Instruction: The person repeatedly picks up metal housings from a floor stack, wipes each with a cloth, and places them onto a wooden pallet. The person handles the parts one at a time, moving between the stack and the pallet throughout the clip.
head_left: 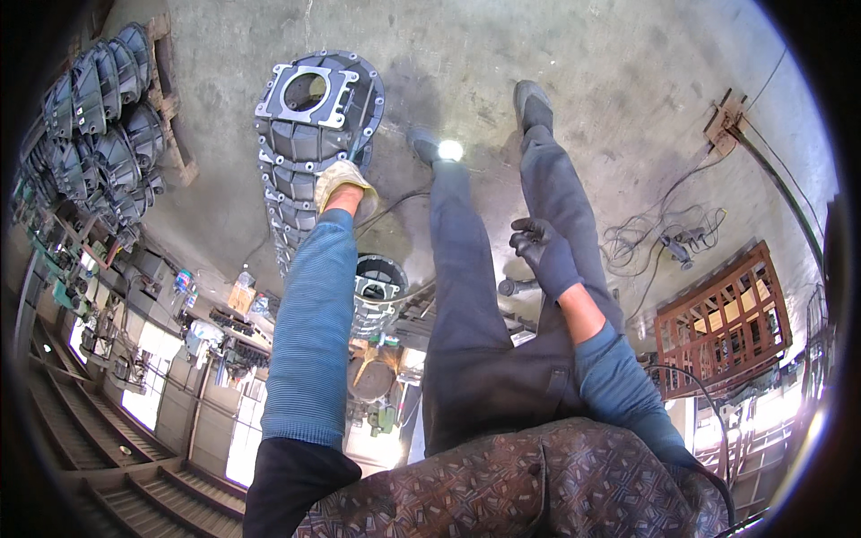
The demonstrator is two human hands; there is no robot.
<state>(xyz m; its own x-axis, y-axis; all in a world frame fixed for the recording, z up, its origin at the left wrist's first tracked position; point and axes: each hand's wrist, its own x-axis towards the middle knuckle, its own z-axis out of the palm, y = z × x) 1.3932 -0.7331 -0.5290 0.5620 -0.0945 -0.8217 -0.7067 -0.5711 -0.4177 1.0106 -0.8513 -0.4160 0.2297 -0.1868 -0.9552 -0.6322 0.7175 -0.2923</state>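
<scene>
Head camera is looking down at a stack of grey cast-metal housings [314,143] standing on the concrete floor [574,54]. Left hand [343,184], in a tan glove, is pressing on the stack's side, fingers closed against a ribbed flange. Right hand [543,254], in a black glove, is hanging loosely curled and empty, well right of the stack. These castings are looking heavy, rigid and sharp-edged; the bolted flanges are offering the surest grip.
</scene>
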